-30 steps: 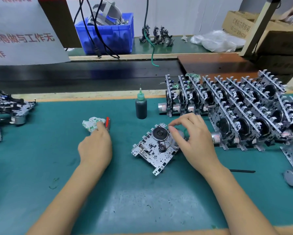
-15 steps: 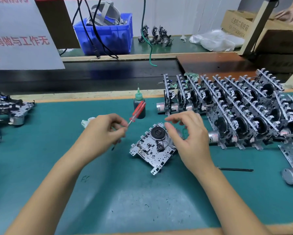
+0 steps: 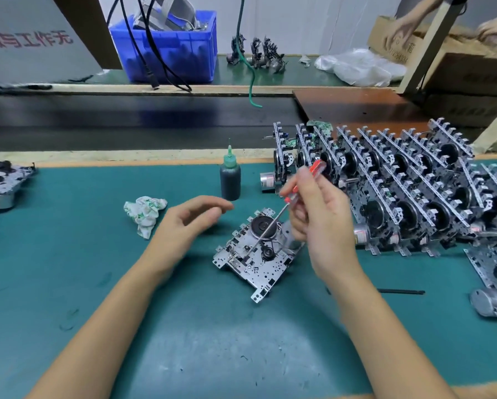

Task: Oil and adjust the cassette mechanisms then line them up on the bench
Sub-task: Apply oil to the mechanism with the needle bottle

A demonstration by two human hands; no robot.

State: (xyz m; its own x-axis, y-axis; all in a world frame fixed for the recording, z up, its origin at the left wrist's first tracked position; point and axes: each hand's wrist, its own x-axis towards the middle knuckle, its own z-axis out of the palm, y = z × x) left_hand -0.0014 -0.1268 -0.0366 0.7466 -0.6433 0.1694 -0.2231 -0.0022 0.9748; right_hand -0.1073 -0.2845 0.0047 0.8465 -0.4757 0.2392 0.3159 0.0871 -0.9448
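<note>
The right hand [image 3: 322, 223] pinches a red-handled screwdriver [image 3: 296, 197] at centre frame, shaft slanting down-left so the tip sits over the cassette mechanism [image 3: 253, 254] lying flat on the green bench mat [image 3: 97, 283]. The left hand [image 3: 183, 223] hovers just left of it, fingers loosely spread, holding nothing.

With nothing visibly steadying the chassis, I judge that a push from the blade could skate it across the mat, or the tip could slip onto the belt and flywheel. A wide elbow swing could also topple the finished mechanisms [image 3: 399, 182] standing on edge in rows at right, very near the knuckles.

The oil bottle [image 3: 230, 180] stands upright behind, near the left fingertips and easily knocked. A crumpled rag [image 3: 143, 210] lies left of it; more mechanisms [image 3: 2, 182] sit at the far left edge.
</note>
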